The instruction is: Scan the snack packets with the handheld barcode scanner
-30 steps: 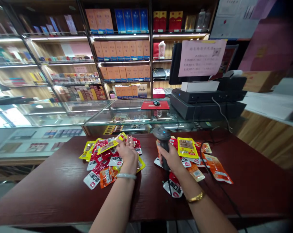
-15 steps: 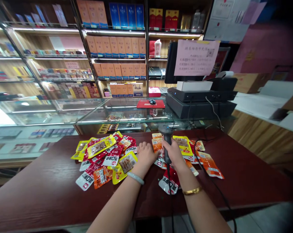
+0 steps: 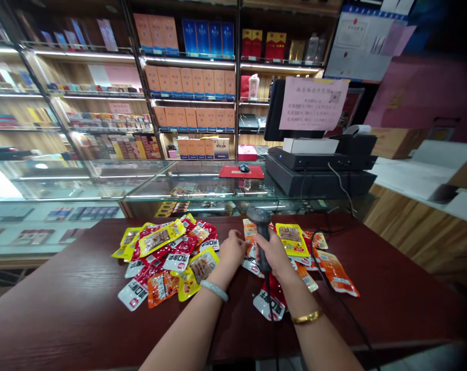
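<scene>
By that person's clock, the right hand point(image 3: 275, 256) grips the scanner point(image 3: 262, 227) at twelve; the left hand point(image 3: 232, 253) curls its fingers beside the one-o'clock packets point(image 3: 292, 237), whether gripping I can't tell. I'd aim at single packets, label flat, clear of the eleven-o'clock heap point(image 3: 162, 238).

The right hand point(image 3: 275, 255) partly hides the scanner point(image 3: 262, 232) it grips and the packets point(image 3: 290, 236) behind it. Far beyond the left hand point(image 3: 233, 252), small shelf goods point(image 3: 110, 122) blur, too small to identify.
</scene>
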`<state>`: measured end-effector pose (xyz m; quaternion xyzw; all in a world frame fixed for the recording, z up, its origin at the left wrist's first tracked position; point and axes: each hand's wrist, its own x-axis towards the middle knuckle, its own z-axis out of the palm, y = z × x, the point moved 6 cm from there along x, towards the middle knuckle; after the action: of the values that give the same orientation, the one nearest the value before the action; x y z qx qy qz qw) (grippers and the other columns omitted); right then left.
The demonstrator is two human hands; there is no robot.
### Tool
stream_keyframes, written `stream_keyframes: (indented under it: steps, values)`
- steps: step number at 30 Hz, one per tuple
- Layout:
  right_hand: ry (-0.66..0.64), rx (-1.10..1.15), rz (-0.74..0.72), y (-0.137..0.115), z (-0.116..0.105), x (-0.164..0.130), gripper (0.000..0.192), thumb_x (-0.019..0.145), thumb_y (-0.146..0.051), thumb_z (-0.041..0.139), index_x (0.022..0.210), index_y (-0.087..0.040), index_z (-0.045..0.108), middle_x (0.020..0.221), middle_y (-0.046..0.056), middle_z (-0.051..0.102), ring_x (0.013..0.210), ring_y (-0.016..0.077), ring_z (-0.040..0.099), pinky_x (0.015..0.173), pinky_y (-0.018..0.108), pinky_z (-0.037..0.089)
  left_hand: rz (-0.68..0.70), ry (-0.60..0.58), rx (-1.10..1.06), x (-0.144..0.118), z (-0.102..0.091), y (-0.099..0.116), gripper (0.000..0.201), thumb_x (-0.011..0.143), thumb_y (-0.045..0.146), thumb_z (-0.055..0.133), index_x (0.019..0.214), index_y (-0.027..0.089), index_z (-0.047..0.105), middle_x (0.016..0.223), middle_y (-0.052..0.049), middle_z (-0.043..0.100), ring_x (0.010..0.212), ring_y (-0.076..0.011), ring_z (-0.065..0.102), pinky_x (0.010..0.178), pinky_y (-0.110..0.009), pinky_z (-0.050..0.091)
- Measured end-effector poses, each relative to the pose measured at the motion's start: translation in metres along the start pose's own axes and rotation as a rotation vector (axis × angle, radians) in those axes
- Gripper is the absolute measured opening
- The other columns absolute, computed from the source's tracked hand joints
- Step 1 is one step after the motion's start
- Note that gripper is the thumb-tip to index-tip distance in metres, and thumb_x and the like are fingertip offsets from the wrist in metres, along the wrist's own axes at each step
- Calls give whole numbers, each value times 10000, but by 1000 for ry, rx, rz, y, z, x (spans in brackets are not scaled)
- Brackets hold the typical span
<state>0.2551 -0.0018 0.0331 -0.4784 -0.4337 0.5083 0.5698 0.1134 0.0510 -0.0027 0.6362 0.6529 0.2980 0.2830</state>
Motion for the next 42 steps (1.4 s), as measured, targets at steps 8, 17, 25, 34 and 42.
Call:
stream_keyframes:
  steps: [8,17,25,34,42]
  values:
    - [6,11,-28,-1,3,1,448,756,-522,783,1012,-219,574,520,-105,558,345,122,506,378,236,426,40,-157,-302,11,36,-4,84,795,244,727,772,175,769,598,-2,682,596,-170,630,612,-258,416]
    - [-42,21,-6,3,6,-2,502,766,-557,780,1070,-220,567,491,-100,565,355,125,488,388,235,426,7,298,-528,22,-23,-26,181,936,297,559,814,210,662,763,-22,698,755,-198,643,722,-281,473]
    - [-219,-55,-17,13,25,-11,460,815,-548,745,1081,-220,562,499,-103,568,369,129,506,397,235,445,2,392,-456,21,-43,-35,244,949,284,567,715,226,603,692,-13,630,683,-202,577,702,-299,430]
    - [-315,-146,-14,24,36,-14,481,850,-555,695,1136,-201,538,466,-112,563,352,136,512,392,230,439,11,387,-339,24,-44,-33,178,908,190,585,735,194,628,762,-75,706,746,-223,649,730,-313,462]
    - [-303,-138,24,23,35,-15,454,834,-531,700,1096,-210,515,465,-118,555,359,127,502,397,235,456,-3,391,-264,19,-57,-31,222,983,304,535,879,199,701,870,-88,764,830,-245,711,762,-322,499]
